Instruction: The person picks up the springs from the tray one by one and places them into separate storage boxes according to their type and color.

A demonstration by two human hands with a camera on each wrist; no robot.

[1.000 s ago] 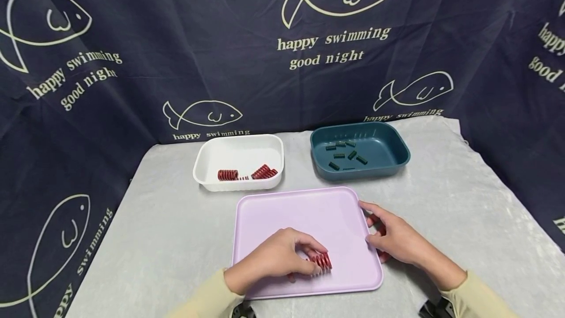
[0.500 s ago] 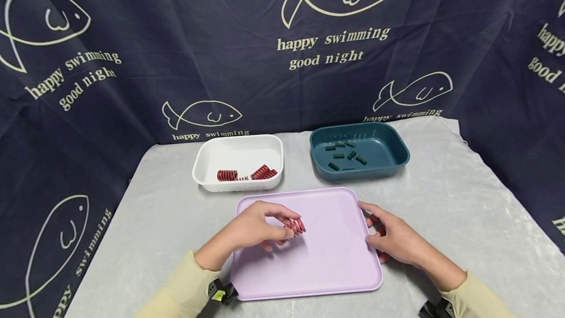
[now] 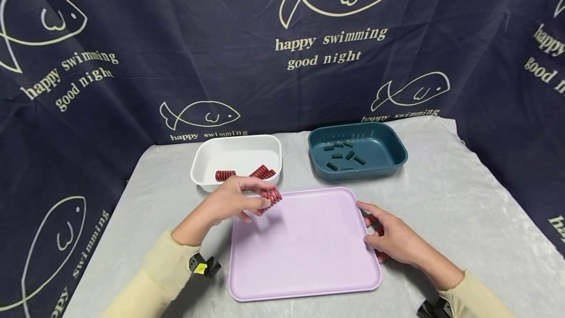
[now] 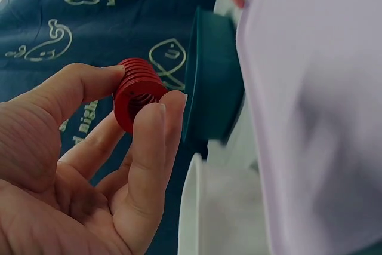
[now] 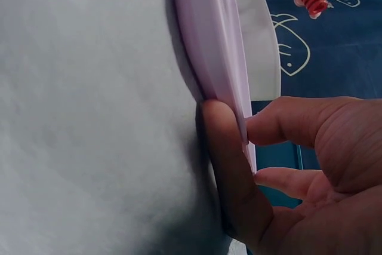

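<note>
Between thumb and fingertips my left hand (image 3: 231,202) pinches a red coil spring (image 3: 274,196), held raised over the far left corner of the lilac tray (image 3: 309,254). The left wrist view gives a close look at this spring (image 4: 140,82) and its hollow end. Just behind the hand, red springs (image 3: 261,172) lie in a white box (image 3: 195,173). My right hand (image 3: 395,237) grips the tray's right edge, some fingers at the rim and one low against its side, as the right wrist view shows (image 5: 230,153).
A teal box (image 3: 384,173) holding several small dark green springs (image 3: 350,155) stands at the back right. Pale grey cloth (image 3: 463,220) covers the table. Dark blue curtains (image 3: 326,92) printed with fish hang behind and at both sides.
My left hand has lifted the red spring off the tray and carried it left and away from me, toward the white box. The right hand has stayed at the tray's edge.
</note>
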